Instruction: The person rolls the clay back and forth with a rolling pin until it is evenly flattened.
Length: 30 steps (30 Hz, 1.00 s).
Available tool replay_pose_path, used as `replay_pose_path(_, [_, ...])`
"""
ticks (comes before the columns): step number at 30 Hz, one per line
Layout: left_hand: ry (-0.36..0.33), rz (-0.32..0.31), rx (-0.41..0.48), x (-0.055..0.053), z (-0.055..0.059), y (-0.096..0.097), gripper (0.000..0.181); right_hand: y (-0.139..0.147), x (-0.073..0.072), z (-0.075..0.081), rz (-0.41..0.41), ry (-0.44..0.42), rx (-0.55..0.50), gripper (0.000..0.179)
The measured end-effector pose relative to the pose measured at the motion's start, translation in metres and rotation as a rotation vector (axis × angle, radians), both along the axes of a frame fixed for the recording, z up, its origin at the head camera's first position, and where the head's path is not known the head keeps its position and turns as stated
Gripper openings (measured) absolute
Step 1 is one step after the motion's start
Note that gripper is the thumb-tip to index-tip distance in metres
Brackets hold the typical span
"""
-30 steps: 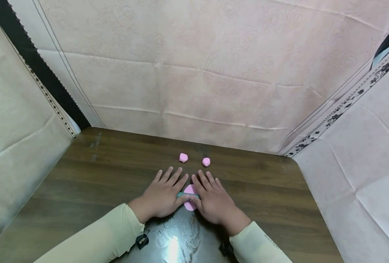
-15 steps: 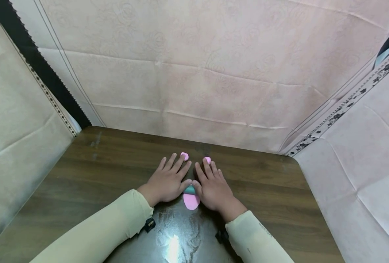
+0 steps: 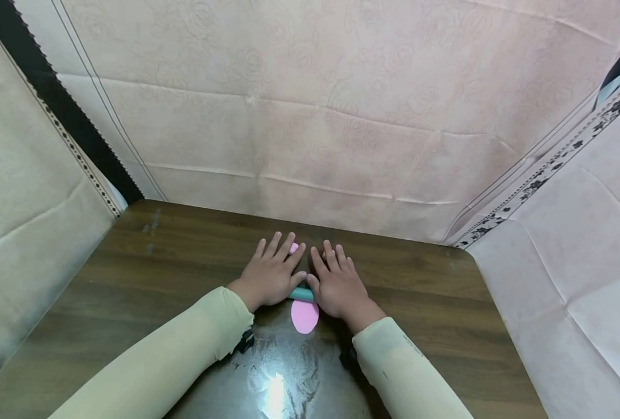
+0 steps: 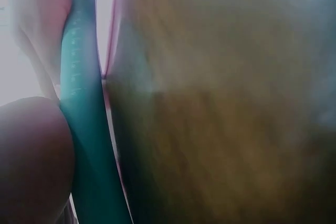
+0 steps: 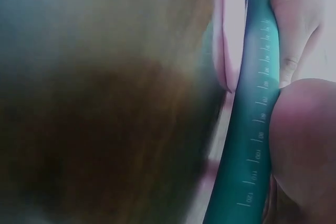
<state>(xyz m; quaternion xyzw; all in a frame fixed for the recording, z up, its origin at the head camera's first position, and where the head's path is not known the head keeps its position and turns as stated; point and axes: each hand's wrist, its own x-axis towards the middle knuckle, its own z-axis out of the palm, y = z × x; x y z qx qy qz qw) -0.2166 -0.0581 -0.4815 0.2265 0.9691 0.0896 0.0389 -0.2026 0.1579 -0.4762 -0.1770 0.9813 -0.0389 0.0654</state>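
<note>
A teal rolling pin [image 3: 302, 294] with printed scale marks lies crosswise under both hands. Flat and straight-fingered, my left hand [image 3: 270, 278] rests on its left part. My right hand [image 3: 338, 286] lies the same way on the right part, the thumbs nearly meeting over the middle. A flattened pink oval of dough [image 3: 305, 317] shows on the near side of the pin; its far part is hidden. In the right wrist view the pin [image 5: 254, 114] shows its ruler marks, with pink dough [image 5: 231, 35] beside it. A small pink lump [image 3: 293, 248] peeks out by the left fingers.
Another pink lump [image 3: 324, 255] is mostly covered by the right fingers. The brown wooden table [image 3: 184, 256] has a shiny, smeared patch [image 3: 284, 366] at its near side. Pale cloth [image 3: 310, 145] hangs behind the table and along both sides.
Both hands have slid forward, away from the body, rolling the pin over the dough toward its far end. More dough shows on the near side, and the fingers now cover most of the lumps.
</note>
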Motion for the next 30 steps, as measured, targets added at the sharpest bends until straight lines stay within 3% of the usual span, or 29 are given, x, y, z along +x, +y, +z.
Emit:
replay_pose_path(11, [-0.027, 0.028, 0.037, -0.011, 0.006, 0.001, 0.075, -0.001, -0.016, 0.002, -0.017, -0.024, 0.019, 0.071])
replay_pose_path(23, [-0.048, 0.053, 0.005, -0.023, 0.007, 0.004, 0.074, 0.000, -0.028, 0.005, -0.026, -0.034, 0.037, 0.070])
replay_pose_path(30, [-0.030, 0.024, -0.023, -0.017, 0.005, 0.003, 0.072, 0.002, -0.021, 0.005, -0.002, -0.046, 0.033, 0.071])
